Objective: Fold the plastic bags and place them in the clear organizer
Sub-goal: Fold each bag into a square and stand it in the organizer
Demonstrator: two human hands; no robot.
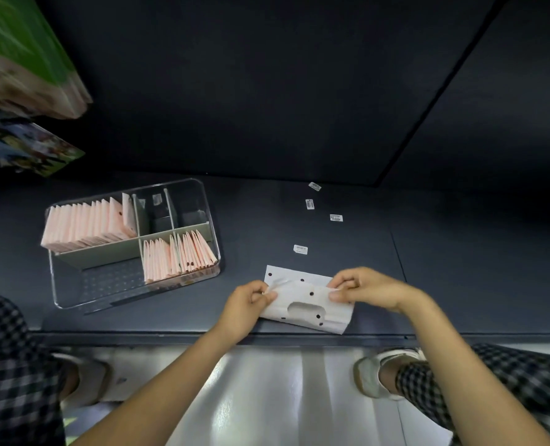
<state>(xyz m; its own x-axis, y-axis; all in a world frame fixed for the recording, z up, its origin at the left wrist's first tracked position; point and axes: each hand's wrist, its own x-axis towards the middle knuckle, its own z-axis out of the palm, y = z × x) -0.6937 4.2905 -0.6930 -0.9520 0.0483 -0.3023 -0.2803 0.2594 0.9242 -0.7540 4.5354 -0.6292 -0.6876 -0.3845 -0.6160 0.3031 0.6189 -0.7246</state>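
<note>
Both hands pinch 1 white plastic bag (305, 302) with black dots and a cut-out handle: the left hand (246, 304) has thumb and fingers closed on its left end, the right hand (363, 289) grips its right end. The bag lies partly folded near the front edge of the dark surface (460, 268). The clear organizer (132, 243) sits well apart toward the left edge, with folded pink bags (87, 225) standing in 2 compartments. 4 small labels (300, 249) lie behind the bag.
</note>
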